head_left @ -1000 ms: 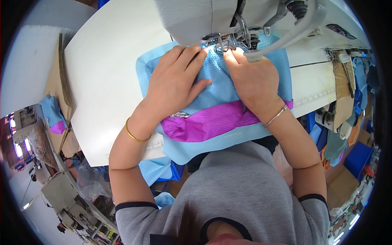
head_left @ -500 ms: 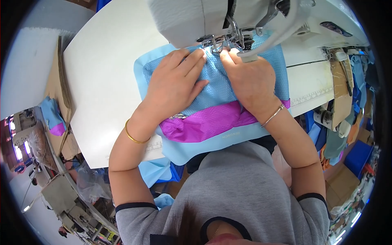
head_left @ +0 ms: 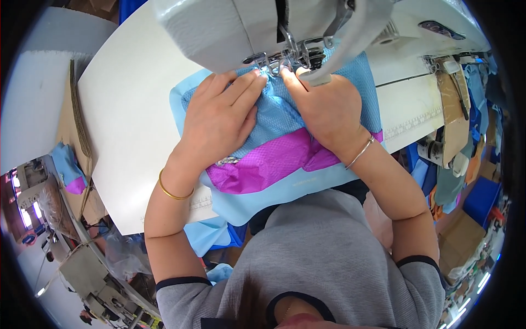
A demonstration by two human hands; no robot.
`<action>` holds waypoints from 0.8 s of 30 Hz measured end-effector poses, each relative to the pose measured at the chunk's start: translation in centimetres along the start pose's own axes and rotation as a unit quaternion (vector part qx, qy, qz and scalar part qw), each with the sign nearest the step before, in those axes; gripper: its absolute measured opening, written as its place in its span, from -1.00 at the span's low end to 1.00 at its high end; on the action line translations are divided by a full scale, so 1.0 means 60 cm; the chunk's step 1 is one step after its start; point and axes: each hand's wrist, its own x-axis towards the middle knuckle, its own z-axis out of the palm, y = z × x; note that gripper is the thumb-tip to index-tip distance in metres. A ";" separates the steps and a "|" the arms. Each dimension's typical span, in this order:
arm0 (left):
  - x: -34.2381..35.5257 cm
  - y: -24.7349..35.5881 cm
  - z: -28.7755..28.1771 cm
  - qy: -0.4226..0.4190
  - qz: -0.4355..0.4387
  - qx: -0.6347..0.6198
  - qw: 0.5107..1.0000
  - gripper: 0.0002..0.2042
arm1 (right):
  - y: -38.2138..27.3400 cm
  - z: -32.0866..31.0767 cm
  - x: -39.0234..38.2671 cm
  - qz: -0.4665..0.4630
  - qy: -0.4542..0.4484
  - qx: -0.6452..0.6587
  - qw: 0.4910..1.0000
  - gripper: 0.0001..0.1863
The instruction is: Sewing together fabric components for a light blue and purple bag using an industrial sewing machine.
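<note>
A sewing machine [head_left: 213, 33] stands over a piece of blue textured fabric [head_left: 276, 112] with a magenta section [head_left: 260, 164] along its near side. Smooth light blue fabric [head_left: 241, 205] shows under it and hangs toward my lap. My left hand [head_left: 216, 118] lies flat on the blue fabric, fingers stretched out, their tips just left of the presser foot [head_left: 274, 64]. To the right of the foot, my right hand [head_left: 333, 109] grips the fabric, index finger pointing at the foot and other fingers curled and partly hidden. The fabric bunches between the hands.
The white table [head_left: 126, 109] extends left, with a ruler strip [head_left: 411, 129] along its front edge. A blue and magenta piece [head_left: 68, 167] lies beside cardboard [head_left: 76, 120] at the left. On the right are a cardboard sheet [head_left: 453, 109], hanging fabrics and a blue bin [head_left: 482, 200].
The whole view has shifted slightly, so the machine head appears lower and further left. The fabric between my hands is more bunched near the foot. Both hands stay on it.
</note>
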 end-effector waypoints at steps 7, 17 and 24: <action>-0.001 -0.001 0.000 -0.009 -0.002 0.000 1.000 -0.61 | -0.007 -0.006 0.008 0.005 -0.013 -0.011 1.000 -0.92; -0.008 -0.001 0.007 -0.009 -0.023 -0.022 0.999 -0.53 | -0.012 -0.011 0.012 0.007 -0.026 -0.050 0.998 -0.90; -0.008 -0.002 0.006 -0.017 -0.023 -0.023 0.999 -0.50 | -0.007 -0.006 0.011 -0.006 -0.016 -0.036 0.999 -0.91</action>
